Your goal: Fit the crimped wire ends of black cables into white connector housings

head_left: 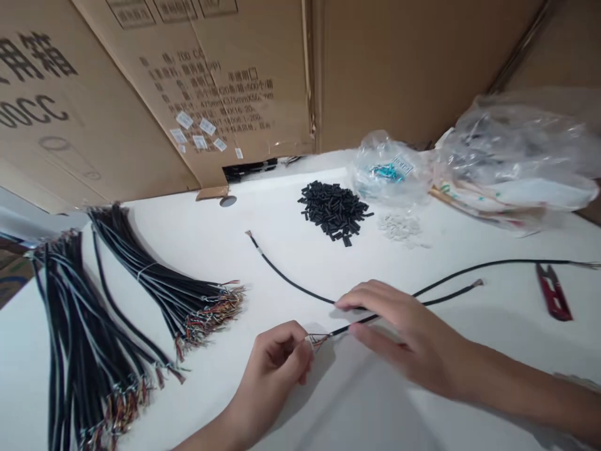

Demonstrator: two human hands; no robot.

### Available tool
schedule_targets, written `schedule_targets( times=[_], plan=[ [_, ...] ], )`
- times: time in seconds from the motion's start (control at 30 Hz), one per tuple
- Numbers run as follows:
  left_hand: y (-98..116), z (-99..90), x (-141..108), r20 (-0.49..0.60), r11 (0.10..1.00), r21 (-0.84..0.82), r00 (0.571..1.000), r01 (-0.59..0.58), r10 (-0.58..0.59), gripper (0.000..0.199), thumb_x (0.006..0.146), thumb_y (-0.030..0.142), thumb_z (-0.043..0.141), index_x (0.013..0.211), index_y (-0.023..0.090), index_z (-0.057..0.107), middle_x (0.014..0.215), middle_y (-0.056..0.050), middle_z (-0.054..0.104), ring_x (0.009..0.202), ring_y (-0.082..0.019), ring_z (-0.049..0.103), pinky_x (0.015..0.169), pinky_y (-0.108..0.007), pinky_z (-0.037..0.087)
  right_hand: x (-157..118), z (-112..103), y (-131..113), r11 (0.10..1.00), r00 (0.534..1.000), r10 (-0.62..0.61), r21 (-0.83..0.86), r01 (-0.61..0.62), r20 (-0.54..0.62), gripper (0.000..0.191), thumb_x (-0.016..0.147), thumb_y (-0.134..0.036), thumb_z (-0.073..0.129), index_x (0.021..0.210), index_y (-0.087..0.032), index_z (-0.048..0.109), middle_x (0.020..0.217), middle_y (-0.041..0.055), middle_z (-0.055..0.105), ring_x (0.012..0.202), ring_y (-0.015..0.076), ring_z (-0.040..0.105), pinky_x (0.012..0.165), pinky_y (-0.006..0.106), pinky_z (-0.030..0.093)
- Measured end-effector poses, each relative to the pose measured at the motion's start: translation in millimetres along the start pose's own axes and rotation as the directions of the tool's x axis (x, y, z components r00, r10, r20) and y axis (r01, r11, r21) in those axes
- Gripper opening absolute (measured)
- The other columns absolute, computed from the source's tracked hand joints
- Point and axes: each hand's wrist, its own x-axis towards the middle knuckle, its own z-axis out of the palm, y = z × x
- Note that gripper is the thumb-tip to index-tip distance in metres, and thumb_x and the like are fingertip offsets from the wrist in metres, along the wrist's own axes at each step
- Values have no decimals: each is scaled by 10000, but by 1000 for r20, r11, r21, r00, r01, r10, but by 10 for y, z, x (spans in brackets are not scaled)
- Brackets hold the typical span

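My left hand is closed, its thumb and fingertips pinching the fine bare wires at the end of a black cable. That cable runs up to the right beneath my right hand and on toward the table's right side. My right hand lies low across it with fingers stretched out and the thumb apart, the thumb tip beside the cable. A second, shorter black cable also passes under the right fingers; both its ends show frayed wires. Its middle is hidden by the hand.
Two bundles of black cables, one tied and one looser, lie at left. Behind my hands are a pile of short black tubes, small white pieces and plastic bags. Red snips lie right. Cardboard boxes wall the back.
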Motion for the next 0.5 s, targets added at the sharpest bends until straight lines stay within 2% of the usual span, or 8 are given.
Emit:
schedule_targets(
  times=[0.1, 0.17, 0.27, 0.37, 0.5],
  plan=[
    [-12, -48, 31, 23, 999, -30, 999, 26, -26, 452, 761, 553, 695, 573, 177, 526, 509, 27, 467, 500, -100, 374, 515, -228, 313, 225, 179, -164, 962, 985, 62, 255, -102, 161, 183, 963, -308, 528, 1018, -175, 641, 984, 62, 694, 923, 186, 623, 763, 285, 484],
    [-31, -72, 35, 22, 998, -55, 999, 28, -27, 452, 777, 556, 684, 582, 182, 521, 503, 32, 456, 494, -99, 356, 508, -229, 299, 314, 220, -178, 913, 963, 129, 350, -208, 236, 154, 951, -294, 538, 932, -173, 632, 910, 42, 686, 865, 163, 615, 710, 257, 467],
    [-55, -80, 34, 17, 996, -81, 999, 31, -30, 460, 796, 570, 662, 590, 194, 496, 501, 33, 448, 492, -103, 335, 497, -235, 279, 392, 218, -163, 862, 929, 221, 387, -328, 296, 152, 948, -292, 542, 909, -174, 631, 873, 26, 674, 838, 145, 601, 723, 250, 452],
    [-57, -67, 37, 22, 995, -87, 999, 49, -47, 456, 813, 561, 651, 594, 198, 485, 508, 34, 438, 507, -107, 323, 496, -236, 271, 425, 189, -167, 846, 891, 280, 348, -405, 357, 175, 949, -297, 535, 867, -177, 634, 826, 9, 658, 786, 128, 573, 654, 236, 402],
    [-46, -62, 28, 33, 992, -113, 998, 48, -45, 474, 842, 582, 631, 604, 196, 493, 521, 36, 440, 523, -104, 327, 506, -231, 278, 404, 156, -173, 823, 880, 271, 380, -422, 390, 144, 937, -295, 554, 861, -194, 622, 823, -10, 647, 771, 116, 551, 651, 238, 397]
  ],
)
